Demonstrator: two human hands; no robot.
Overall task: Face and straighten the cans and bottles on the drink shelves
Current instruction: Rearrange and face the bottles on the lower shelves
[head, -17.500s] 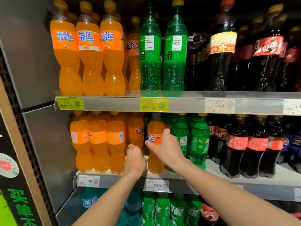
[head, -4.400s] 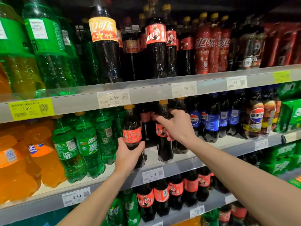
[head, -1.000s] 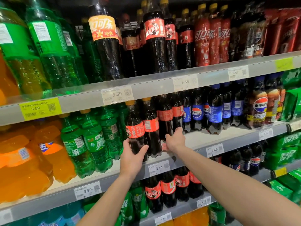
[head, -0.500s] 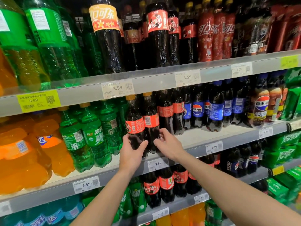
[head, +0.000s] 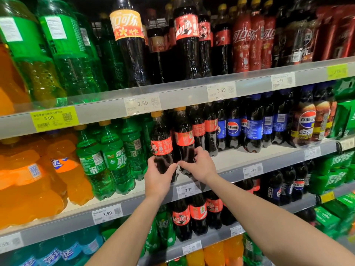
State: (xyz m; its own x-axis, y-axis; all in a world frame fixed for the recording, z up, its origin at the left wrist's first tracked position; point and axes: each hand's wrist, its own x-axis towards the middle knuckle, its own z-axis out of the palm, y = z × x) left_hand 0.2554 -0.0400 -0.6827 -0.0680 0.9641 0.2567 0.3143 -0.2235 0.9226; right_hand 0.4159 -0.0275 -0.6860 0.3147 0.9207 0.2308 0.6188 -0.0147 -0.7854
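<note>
In the head view, we see two cola bottles standing straight up at the front of the middle shelf (head: 269,160), yellow caps on top. Our left hand (head: 158,176) curls its fingers round the bottom of the left cola bottle (head: 162,143), whose red label faces us. Our right hand (head: 199,166) holds the bottom of the right cola bottle (head: 184,135) just beside it. Left of these bottles stand green soda bottles (head: 113,156). Right of them stand blue-label bottles (head: 253,125). This is a shop with grey shelves and price tags (head: 188,189).
</note>
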